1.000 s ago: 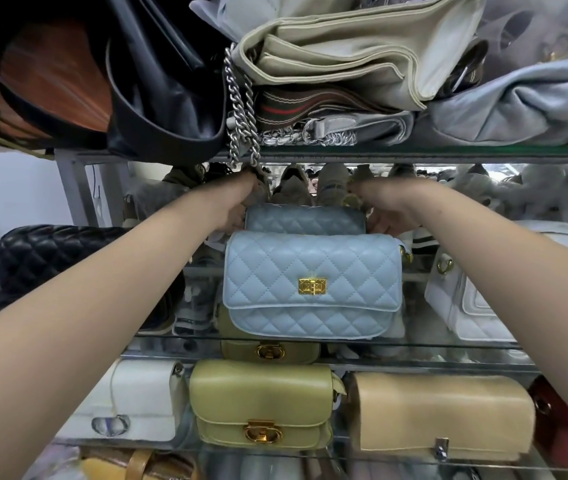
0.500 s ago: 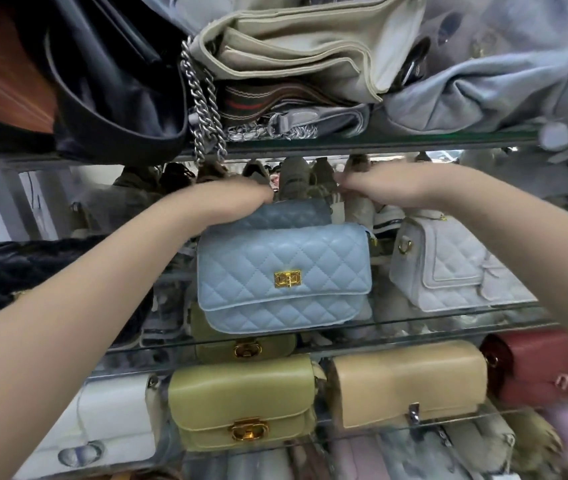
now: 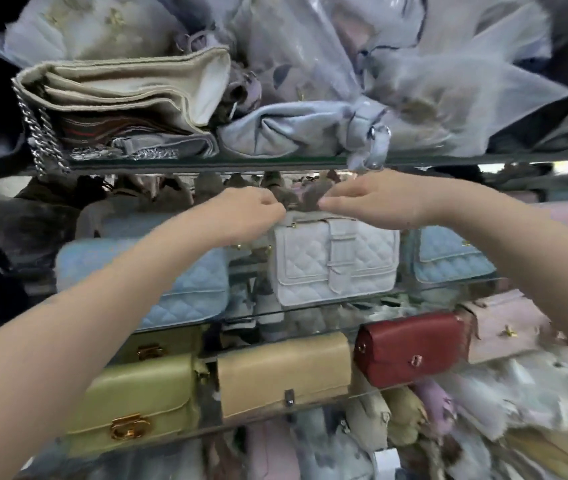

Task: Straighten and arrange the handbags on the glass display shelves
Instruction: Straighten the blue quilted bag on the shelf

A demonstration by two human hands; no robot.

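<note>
Left hand (image 3: 241,216) and right hand (image 3: 376,202), fingers curled, grip unclear, sit at the white bag's (image 3: 334,265) top edge, close under the upper glass shelf (image 3: 206,164).

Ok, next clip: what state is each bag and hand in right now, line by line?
white quilted bag, upright on the glass shelf, flap shut
left hand, fingers curled at its top edge, grip unclear
right hand, over its top edge, grip unclear
light blue bag, upright, partly behind the left arm
red bag, upright, flap shut
tan bag, upright, flap shut
green bag, upright, clasp shut
</note>
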